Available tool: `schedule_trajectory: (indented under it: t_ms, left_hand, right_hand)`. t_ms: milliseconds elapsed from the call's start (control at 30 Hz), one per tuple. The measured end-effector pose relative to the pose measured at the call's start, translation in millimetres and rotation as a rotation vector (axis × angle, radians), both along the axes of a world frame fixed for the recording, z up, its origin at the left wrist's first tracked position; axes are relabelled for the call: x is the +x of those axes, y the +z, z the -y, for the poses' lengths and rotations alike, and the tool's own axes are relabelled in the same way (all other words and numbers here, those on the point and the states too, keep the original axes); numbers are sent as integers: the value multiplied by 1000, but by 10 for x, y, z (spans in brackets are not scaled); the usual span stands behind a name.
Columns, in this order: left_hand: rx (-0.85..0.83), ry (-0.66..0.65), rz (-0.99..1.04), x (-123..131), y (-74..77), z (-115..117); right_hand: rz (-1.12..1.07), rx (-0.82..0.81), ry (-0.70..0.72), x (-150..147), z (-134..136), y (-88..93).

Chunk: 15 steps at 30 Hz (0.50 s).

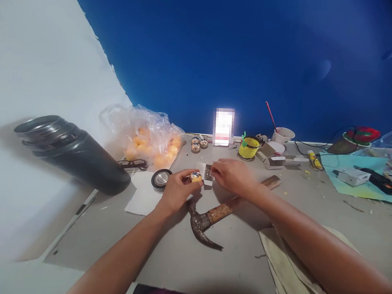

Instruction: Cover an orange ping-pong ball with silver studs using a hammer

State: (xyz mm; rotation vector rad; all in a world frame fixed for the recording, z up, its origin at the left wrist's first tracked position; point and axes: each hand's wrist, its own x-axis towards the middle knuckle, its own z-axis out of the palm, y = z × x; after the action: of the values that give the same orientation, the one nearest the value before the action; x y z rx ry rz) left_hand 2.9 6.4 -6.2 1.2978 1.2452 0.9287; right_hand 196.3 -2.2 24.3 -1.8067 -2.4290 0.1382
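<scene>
My left hand [177, 190] pinches a small yellow ball [195, 177] between thumb and fingers, just above the grey table. My right hand [233, 176] is curled, its fingertips reaching into a small open box of tiny metal pieces [208, 173] right next to the ball. I cannot make out whether those fingertips hold a piece. A claw hammer [212, 217] with a wooden handle lies on the table below both hands, its head pointing toward me.
A dark flask [72, 152] lies on its side at left. A clear bag of yellow balls [149, 140], glasses [133, 163], a tape roll [161, 178], three finished balls [198, 143], a yellow cup [248, 148], a paper cup [282, 134], a glowing phone [223, 127] and a cloth [295, 264] surround the hands.
</scene>
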Motion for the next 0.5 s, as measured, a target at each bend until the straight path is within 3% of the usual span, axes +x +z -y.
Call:
schedule_trajectory:
  t_ms: [100,300,500]
  left_hand:
    - [-9,-27,12,31,-17,57]
    - [-10,-86,-9,79,-50,124]
    - [18,-81,-44,65,-52,116]
  right_hand:
    - [42,53,-71,39,-80,-92]
    - [137,-72,-112,-11,-113,-217]
    - [117,-77,-103,-45,-133,-253]
